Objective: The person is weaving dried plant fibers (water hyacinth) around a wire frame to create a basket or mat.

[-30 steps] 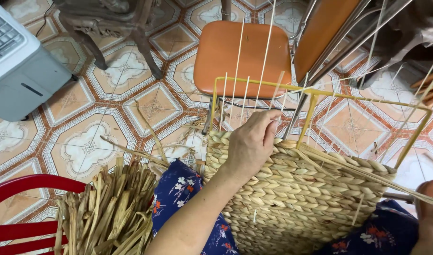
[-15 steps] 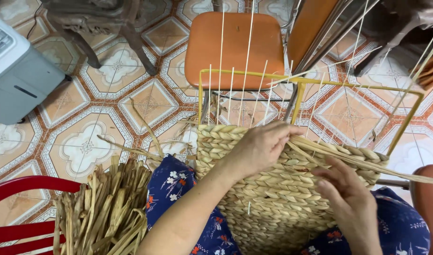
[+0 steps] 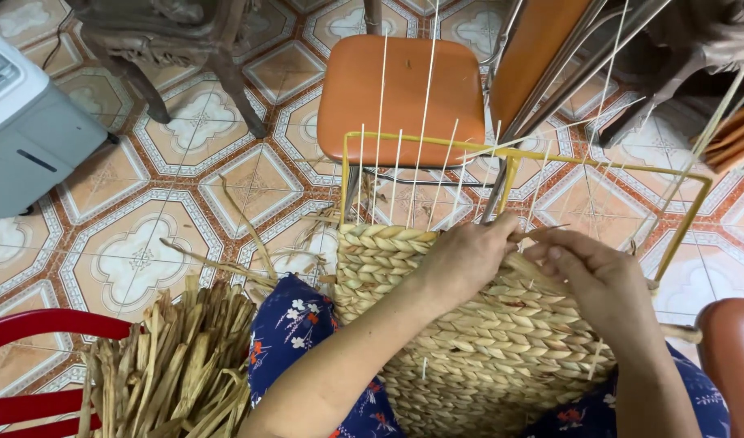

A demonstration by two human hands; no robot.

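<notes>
Grey plastic box-shaped appliance (image 3: pixel 27 138) is sitting on the patterned tile floor (image 3: pixel 145 251) at the far left, and below it a red plastic chair frame (image 3: pixel 31 365) is showing at the bottom corner. Just right of that, a bundle of dried tan plant strips (image 3: pixel 177 365) is lying beside the person's lap, which is covered in blue floral cloth (image 3: pixel 299 332). Further right, a half-woven basket of braided pale straw (image 3: pixel 469 349) is resting on the lap, built around a yellow metal wire frame (image 3: pixel 518 154) with thin pale upright stakes (image 3: pixel 424 105) rising from the weave. The left hand (image 3: pixel 465 259) is lying curled over the top edge of the weave, fingers closed around a straw strand (image 3: pixel 542 276) at the rim. The right hand (image 3: pixel 599 276) is sitting just beside it, touching it, fingers bent and pinching the same strand. Behind the frame an orange-seated stool (image 3: pixel 400 85) is standing on the tiles, and at the far right edge a reddish-brown rounded seat (image 3: pixel 733 357) is showing.
</notes>
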